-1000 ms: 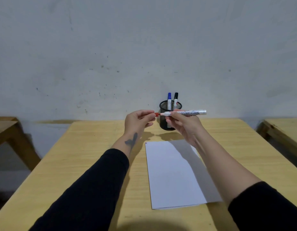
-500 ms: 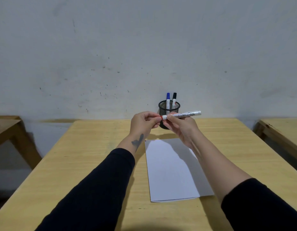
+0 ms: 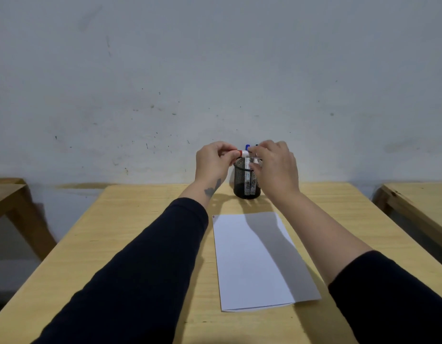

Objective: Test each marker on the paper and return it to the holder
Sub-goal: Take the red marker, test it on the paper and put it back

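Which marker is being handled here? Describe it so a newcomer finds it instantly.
On the wooden table, behind the paper, stands a black mesh holder. Just above its rim, the left hand and right hand hold a white marker sideways; its red cap distinguishes it.

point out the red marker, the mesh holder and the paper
red marker (image 3: 242,153), head view, on its red band between the hands
mesh holder (image 3: 242,181), head view, on its front wall
paper (image 3: 236,256), head view, on its lit left half
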